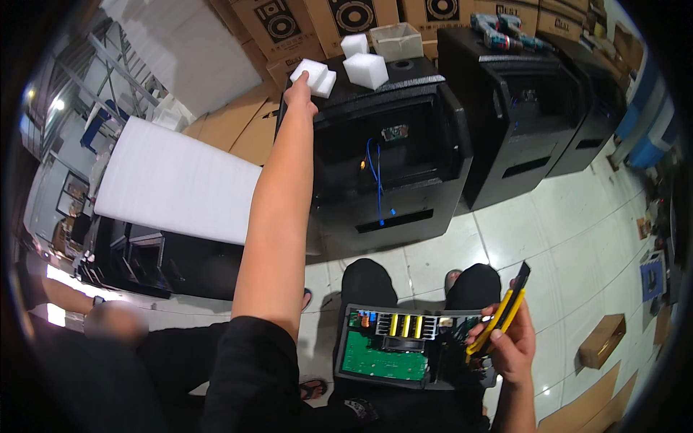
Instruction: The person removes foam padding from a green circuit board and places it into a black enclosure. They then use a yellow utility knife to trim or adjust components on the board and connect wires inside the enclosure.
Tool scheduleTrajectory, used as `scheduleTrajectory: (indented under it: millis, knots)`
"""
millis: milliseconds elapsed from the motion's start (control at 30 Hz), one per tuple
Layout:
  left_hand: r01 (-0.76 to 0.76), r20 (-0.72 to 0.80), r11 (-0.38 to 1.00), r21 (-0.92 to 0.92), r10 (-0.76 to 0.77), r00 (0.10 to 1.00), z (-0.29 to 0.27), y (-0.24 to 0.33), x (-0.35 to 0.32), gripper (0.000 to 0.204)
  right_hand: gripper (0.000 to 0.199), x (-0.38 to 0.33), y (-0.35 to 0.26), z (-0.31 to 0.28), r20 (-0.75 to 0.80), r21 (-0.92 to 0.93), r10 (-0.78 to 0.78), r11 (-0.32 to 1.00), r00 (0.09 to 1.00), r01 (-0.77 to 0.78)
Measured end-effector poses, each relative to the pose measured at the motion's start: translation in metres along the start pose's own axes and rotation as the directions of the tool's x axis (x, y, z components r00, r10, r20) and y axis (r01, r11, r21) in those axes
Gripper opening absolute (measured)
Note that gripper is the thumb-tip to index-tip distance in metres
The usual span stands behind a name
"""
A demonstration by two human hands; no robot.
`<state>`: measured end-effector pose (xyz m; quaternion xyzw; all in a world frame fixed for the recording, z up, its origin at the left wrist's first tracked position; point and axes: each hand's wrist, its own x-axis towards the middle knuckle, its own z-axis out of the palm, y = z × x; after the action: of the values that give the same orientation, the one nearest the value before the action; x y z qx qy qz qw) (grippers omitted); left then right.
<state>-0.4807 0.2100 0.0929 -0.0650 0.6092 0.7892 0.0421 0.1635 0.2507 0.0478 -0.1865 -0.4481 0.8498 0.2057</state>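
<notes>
My left arm stretches far forward, and my left hand (300,95) closes its fingers on a white foam block (325,84) on top of a black speaker cabinet (404,191). Two more foam pieces (367,71) sit to its right. In my right hand (511,345) is a yellow and black utility knife (514,307), its tip pointing up and away. Across my lap lies an amplifier module (386,355) with a green circuit board, a fan and yellow-wrapped parts; my right hand is over its right end. Blue wires (377,173) hang from the cabinet's open front.
More black cabinets (498,144) stand to the right, with power tools (505,32) on one. A white foam sheet (173,180) covers cabinets at left. Cartons (274,29) are stacked behind. Another person (94,346) is close at my left. An open cardboard box (603,340) lies on the tiles.
</notes>
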Motion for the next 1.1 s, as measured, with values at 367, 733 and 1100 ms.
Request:
scheduleTrajectory:
  millis: [367,733,1100]
  knots:
    - [-0.225,0.307,0.949,-0.221,0.287,0.907,-0.064,0.019,-0.079,0.033,0.062,0.001,0.008,-0.002,-0.135,0.073,-0.021,0.997,0.991,0.031]
    - [-0.222,0.561,0.97,0.095,0.132,0.817,-0.255,-0.051,-0.437,0.059,0.035,-0.037,0.017,0.016,-0.154,-0.035,0.146,0.988,0.977,-0.153]
    - [-0.369,0.599,0.917,0.153,0.211,0.772,-0.253,-0.083,-0.484,0.054,0.028,-0.068,0.026,0.045,0.169,-0.405,-0.018,0.91,0.985,0.086]
